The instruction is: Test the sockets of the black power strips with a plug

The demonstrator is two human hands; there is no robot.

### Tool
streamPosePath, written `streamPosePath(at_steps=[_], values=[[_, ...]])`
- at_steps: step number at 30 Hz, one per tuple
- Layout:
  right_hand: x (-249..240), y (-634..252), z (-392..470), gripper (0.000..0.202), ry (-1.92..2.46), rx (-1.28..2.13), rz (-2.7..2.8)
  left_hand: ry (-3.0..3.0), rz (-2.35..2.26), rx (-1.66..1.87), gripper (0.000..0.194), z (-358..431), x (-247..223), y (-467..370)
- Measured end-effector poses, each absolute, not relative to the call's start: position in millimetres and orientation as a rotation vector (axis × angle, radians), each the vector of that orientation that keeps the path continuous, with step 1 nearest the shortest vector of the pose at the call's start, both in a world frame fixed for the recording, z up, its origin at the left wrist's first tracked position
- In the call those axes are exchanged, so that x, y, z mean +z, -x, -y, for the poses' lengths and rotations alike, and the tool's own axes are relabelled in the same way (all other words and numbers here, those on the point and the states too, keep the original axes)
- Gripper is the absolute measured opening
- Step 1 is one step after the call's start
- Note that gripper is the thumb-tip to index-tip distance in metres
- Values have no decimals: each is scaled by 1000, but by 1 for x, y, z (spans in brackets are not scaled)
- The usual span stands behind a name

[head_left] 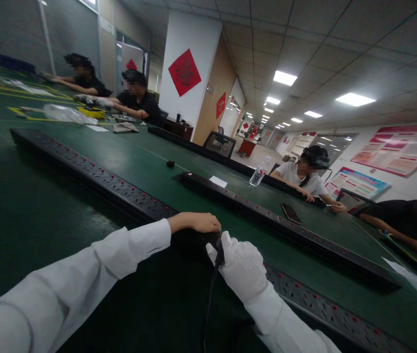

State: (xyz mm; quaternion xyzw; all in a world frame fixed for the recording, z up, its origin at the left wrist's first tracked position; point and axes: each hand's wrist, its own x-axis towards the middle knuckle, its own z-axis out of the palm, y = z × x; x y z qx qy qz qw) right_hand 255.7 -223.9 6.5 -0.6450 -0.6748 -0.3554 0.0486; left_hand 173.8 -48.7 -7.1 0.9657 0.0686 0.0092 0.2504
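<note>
White-gloved right hand point(243, 264) is pinching a black plug point(219, 252) between fingers at the long power strip point(131, 193) on the green counter point(127, 304), bare left hand point(203, 223) apparently steadying the strip, fingers together.

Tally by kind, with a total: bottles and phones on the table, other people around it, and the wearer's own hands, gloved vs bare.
Clear bottle: 1
Phone: 1
Other people: 4
Gloved right hand: 1
Bare left hand: 1
Total: 8
</note>
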Motion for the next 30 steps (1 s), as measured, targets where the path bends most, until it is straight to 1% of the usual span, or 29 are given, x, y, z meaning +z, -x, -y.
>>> streamPosePath(at_steps=[6,14,22,30], values=[[5,-261,223,42,1951,-993,2049,-2649,-265,22,34,53,-4,-172],[-3,-270,223,34,1902,-829,2078,-2614,-284,-3,37,54,-2,-171],[-1,-267,224,34,1936,-843,2059,-2616,-320,0,36,54,-3,-172],[-2,-268,224,33,1912,-842,2055,-2687,-246,-19,35,50,-2,-170]])
